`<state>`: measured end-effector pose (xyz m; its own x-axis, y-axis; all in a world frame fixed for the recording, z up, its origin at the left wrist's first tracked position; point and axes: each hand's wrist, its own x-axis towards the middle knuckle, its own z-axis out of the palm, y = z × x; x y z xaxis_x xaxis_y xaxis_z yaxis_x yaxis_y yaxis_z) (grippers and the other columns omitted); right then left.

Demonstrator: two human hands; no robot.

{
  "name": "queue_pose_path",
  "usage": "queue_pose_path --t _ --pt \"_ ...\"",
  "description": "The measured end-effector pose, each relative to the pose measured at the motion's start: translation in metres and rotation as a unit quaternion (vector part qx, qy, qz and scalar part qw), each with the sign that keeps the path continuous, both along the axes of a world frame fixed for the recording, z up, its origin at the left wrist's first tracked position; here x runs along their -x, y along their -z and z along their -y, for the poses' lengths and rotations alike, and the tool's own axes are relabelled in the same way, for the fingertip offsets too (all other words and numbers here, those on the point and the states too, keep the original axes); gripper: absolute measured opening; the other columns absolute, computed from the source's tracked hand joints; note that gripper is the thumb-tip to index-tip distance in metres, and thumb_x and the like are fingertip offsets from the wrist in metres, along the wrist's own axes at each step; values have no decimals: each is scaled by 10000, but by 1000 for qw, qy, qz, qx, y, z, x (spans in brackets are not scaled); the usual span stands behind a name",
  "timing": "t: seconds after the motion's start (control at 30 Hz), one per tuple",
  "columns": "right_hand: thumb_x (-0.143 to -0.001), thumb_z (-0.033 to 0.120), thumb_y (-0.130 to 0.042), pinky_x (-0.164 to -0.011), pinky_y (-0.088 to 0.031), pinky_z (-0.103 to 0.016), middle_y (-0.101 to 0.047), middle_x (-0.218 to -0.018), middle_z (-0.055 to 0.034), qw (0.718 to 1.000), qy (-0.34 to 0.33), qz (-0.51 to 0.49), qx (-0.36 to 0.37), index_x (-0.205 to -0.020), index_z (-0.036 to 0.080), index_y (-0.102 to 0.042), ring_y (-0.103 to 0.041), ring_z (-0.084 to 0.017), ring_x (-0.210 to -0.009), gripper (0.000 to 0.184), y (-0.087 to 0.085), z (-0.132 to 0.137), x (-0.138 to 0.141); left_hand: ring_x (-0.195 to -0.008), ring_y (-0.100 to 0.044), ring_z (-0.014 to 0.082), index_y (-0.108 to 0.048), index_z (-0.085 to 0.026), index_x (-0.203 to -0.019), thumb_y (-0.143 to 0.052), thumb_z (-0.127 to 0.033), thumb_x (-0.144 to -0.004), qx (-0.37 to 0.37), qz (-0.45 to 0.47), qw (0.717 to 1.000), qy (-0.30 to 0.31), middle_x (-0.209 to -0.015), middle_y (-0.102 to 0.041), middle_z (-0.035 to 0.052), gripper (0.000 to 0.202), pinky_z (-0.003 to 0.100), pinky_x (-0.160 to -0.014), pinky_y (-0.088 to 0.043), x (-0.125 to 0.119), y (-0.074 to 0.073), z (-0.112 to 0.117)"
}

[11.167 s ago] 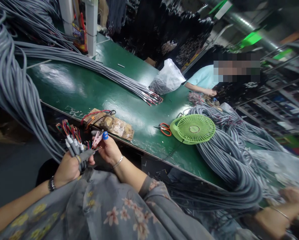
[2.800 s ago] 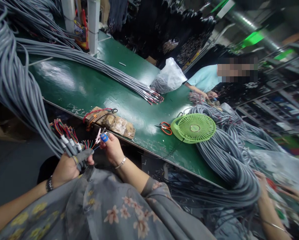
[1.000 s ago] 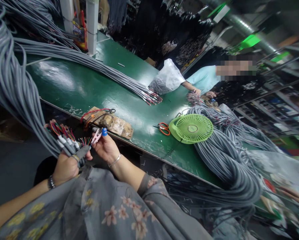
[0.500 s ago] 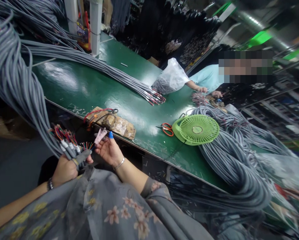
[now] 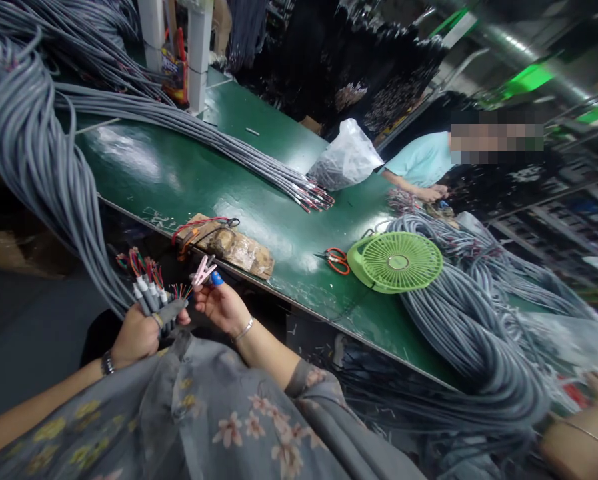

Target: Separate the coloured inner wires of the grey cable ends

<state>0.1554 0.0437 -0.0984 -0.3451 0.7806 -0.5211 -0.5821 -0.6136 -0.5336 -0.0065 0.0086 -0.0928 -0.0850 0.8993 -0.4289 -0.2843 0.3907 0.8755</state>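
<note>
My left hand (image 5: 139, 337) is closed around several grey cables (image 5: 151, 297), with a grey covering on its thumb. White sleeves and fanned coloured wires (image 5: 141, 263) show at the cable ends. One cable's thin wires (image 5: 181, 291) spread out beside the thumb, toward my other hand. My right hand (image 5: 223, 307) wears a blue cover on one fingertip and pinches a pink clip (image 5: 203, 271), its two arms spread in a V. The clip is just above those wires; whether it touches them I cannot tell.
A stained wooden block (image 5: 239, 250) lies at the edge of the green table (image 5: 179, 193). Orange-handled scissors (image 5: 337, 261) and a green fan (image 5: 396, 262) are further right, near coiled grey cables (image 5: 473, 333). A co-worker (image 5: 419, 160) sits across; another person's arm (image 5: 581, 433) is lower right.
My hands keep nearly the same pose, and the pink clip shows more clearly as a V. Another person's arm has come into view at the lower right. The co-worker's hands have drawn together.
</note>
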Motion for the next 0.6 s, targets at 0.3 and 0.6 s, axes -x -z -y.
queue_pose_path --t 0.3,0.6 --pt "-800 406 -836 -582 -508 -206 -730 -769 -20 998 -5 5 -69 -881 180 -712 -595 -118 -651 271 7 5 -1 -501 -684 214 -613 -223 -442 -937 -412 -398 23 -28 999 33 -463 -685 19 377 318 -567 -584 -4 -24 -1" --pt "-625 234 -928 -607 -525 -299 -805 -1020 -99 985 -36 63 -154 -1016 197 -697 -644 -172 -709 455 0 11 5 -491 -649 216 -608 -224 -409 -897 -464 -355 27 -74 993 87 -450 -674 34 380 346 -581 -558 -5 -33 -6"
